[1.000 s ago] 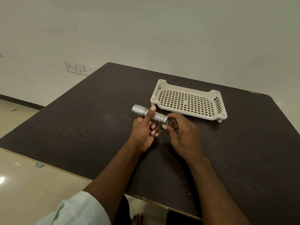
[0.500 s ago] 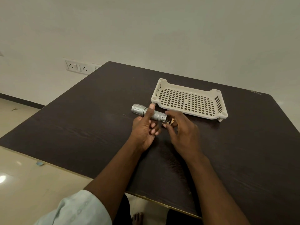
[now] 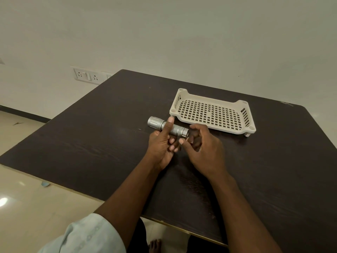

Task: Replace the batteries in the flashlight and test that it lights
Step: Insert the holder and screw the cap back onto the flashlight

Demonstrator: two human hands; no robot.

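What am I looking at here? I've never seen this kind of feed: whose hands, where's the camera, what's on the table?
There is no machine: a person works bare-handed, and the single camera sits on their head, looking forward and down. The left hand grips a silver flashlight just above the dark table. The right hand is curled at the flashlight's tail end; whether it holds something small I cannot tell. Beyond the hands stands a cream perforated tray, with nothing visible in it.
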